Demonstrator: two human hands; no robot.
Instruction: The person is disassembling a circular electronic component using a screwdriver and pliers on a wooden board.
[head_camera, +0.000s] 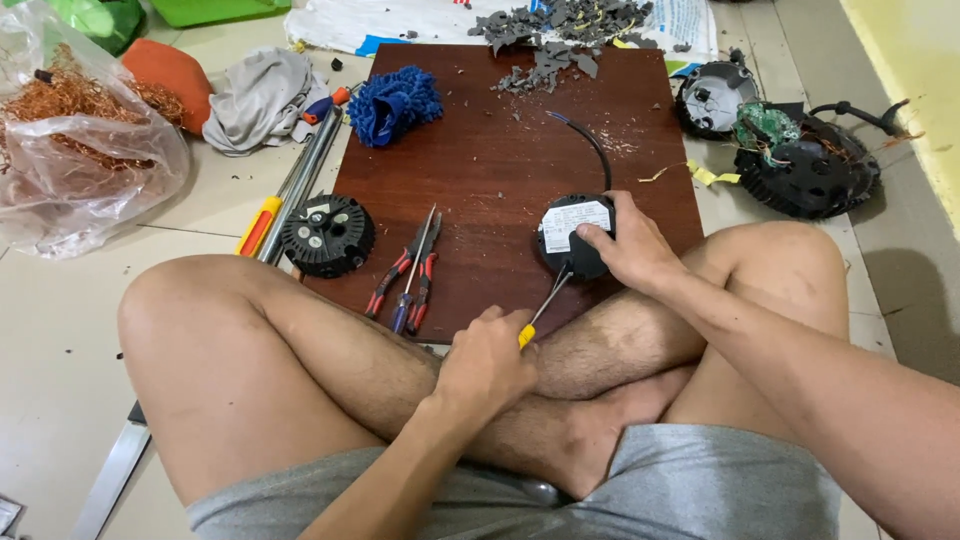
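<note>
I sit cross-legged on the floor behind a dark red wooden board (480, 190). My right hand (625, 245) grips a round black device (573, 235) with a white label and a black cable, which rests on the board. My left hand (487, 360) holds a screwdriver (545, 300) with a yellow handle. Its metal tip touches the lower edge of the round device.
Red-handled pliers (405, 275) and a second screwdriver lie on the board. A round black cover (327, 235) sits at its left edge, beside metal rods (305, 180). Grey plastic scraps (555, 35), a blue cloth (395, 100), dismantled black housings (800, 160) and a bag of copper wire (75, 130) surround it.
</note>
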